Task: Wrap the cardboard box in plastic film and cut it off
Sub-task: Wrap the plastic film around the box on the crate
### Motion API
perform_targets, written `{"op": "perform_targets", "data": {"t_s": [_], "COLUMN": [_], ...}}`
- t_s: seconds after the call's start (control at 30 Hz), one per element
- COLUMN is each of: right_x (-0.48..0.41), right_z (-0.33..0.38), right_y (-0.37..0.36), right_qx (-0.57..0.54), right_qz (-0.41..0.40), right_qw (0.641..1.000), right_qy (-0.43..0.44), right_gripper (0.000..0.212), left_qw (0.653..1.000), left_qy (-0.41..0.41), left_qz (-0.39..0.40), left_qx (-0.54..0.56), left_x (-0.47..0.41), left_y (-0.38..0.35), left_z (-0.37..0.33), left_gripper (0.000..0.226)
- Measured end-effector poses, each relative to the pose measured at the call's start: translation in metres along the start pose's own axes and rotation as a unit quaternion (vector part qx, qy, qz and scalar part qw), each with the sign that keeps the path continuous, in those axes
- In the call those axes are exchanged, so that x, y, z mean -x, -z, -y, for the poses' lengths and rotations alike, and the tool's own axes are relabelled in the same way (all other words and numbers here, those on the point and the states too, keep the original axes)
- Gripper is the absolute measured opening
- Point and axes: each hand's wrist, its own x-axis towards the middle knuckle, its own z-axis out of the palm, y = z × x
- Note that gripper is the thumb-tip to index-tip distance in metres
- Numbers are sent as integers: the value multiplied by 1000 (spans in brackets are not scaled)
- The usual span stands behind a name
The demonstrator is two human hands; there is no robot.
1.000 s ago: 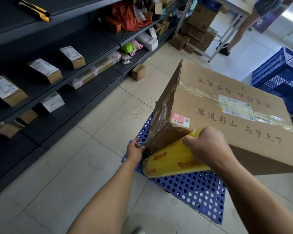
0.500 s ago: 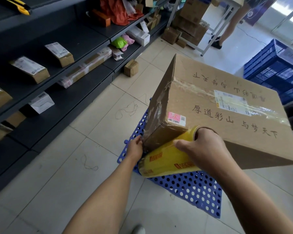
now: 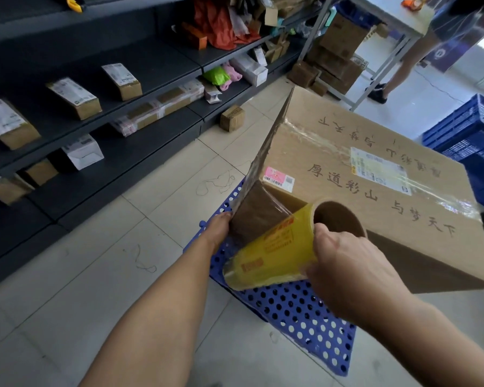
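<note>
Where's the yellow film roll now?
Head view, lower centre: yellow plastic film roll in the right hand, at the near corner of the brown cardboard box, over the blue perforated mat.

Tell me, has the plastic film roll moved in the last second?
Yes. The plastic film roll has pulled away from the pink barcode label on the cardboard box, down and rightward in view.

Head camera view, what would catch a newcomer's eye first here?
A big cardboard box printed with characters fills the middle right, on a blue perforated mat. In front of it, the right hand grips a yellow film roll, while the left hand touches the box's near corner.
</note>
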Motion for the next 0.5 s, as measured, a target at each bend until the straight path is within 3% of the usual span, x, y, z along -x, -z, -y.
{"op": "perform_targets", "data": {"t_s": [0.33, 0.5], "right_x": [1, -5], "right_z": [-30, -43], "right_y": [-9, -12], "right_qx": [-104, -111], "right_qz": [-24, -95], "right_qw": [971, 954], "right_qy": [-215, -263], "right_gripper": [25, 39], "left_qw": [1000, 999], "left_qy": [7, 12], "left_qz": [8, 38], "left_qx": [18, 8], "left_x": [2, -3], "left_y": [-4, -3], "left_z": [-2, 2], "left_gripper": [28, 36]}}
